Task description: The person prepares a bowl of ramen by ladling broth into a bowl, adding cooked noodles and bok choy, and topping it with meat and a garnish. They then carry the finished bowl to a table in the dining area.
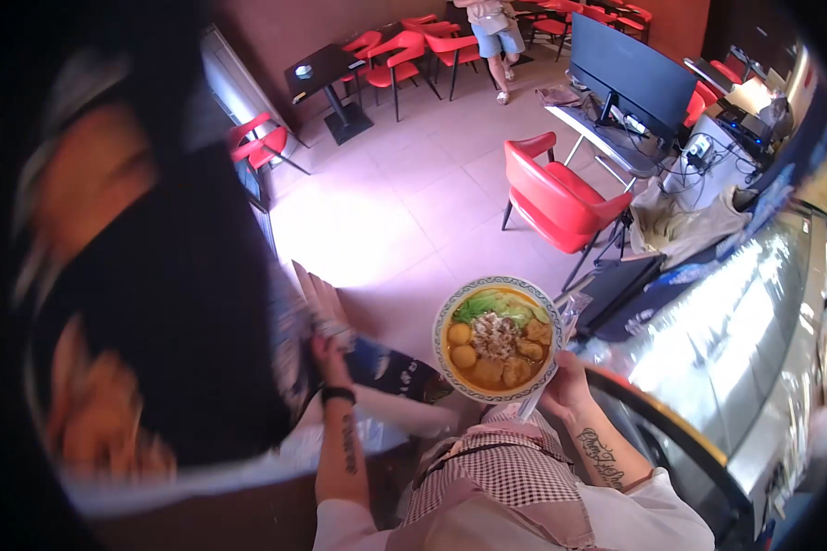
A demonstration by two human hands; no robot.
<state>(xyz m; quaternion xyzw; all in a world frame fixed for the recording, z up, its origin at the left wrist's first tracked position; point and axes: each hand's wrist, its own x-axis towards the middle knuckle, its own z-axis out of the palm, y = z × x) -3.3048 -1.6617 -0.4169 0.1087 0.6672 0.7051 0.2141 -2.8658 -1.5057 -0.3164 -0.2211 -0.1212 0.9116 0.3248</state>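
Observation:
My right hand (568, 386) holds a bowl of soup (558, 310) from its right side, fingers under the rim. The bowl has a patterned rim and contains orange broth, green leaves, minced topping, two round yellow balls and fried-looking pieces. Beside the bowl, a clear plastic-wrapped utensil packet (529, 406) runs beneath it and shows at the same hand. Off to the left, my left hand (331, 358) is closed on a dark printed curtain (393, 368), its fingers partly blurred. A checked apron (496, 475) covers my front.
A large dark curtain panel with food pictures (172, 296) fills the left. Ahead stand a red chair (558, 200), a monitor (630, 76) on a table, and a black table (324, 72). A person (496, 41) stands at the back. A glass-topped counter (723, 317) lies right.

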